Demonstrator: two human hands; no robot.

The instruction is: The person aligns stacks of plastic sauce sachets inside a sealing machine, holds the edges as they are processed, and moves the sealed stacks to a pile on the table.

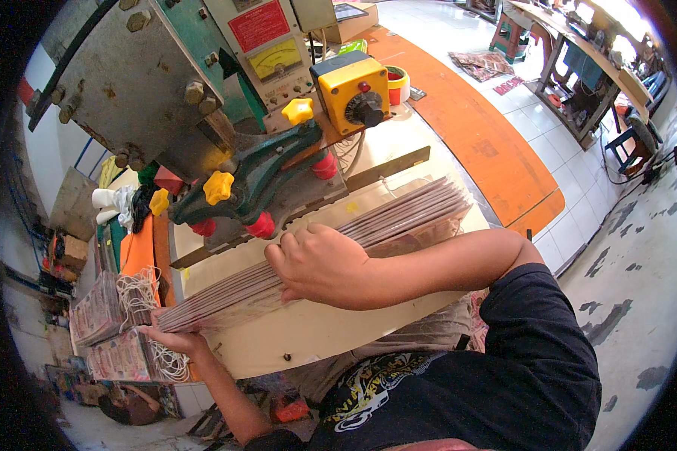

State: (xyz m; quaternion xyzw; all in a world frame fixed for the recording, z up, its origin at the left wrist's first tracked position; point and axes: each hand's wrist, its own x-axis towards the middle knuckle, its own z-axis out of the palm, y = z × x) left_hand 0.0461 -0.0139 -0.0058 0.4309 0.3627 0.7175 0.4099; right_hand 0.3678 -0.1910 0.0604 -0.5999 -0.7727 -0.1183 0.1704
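A long stack of printed clear plastic sheets or bags (406,218) stands on edge across the cream work board (278,349). My right hand (320,264) is closed over the middle of the stack, its knuckles up and fingertips hidden behind the sheets. At the stack's left end, my left hand (177,340) holds the edges between thumb and fingers. Just beyond the stack rises a press machine with a green bracket (278,169), yellow star knobs (219,188) and red feet (261,225). Its flat plate hangs over the board's far side.
Bundles of printed plastic bags (120,357) with white cords (139,289) lie at the left. A yellow control box (351,92) with a black dial sits on the machine. An orange tabletop (466,120) stretches to the far right, with a roll of tape (397,84) beside the box.
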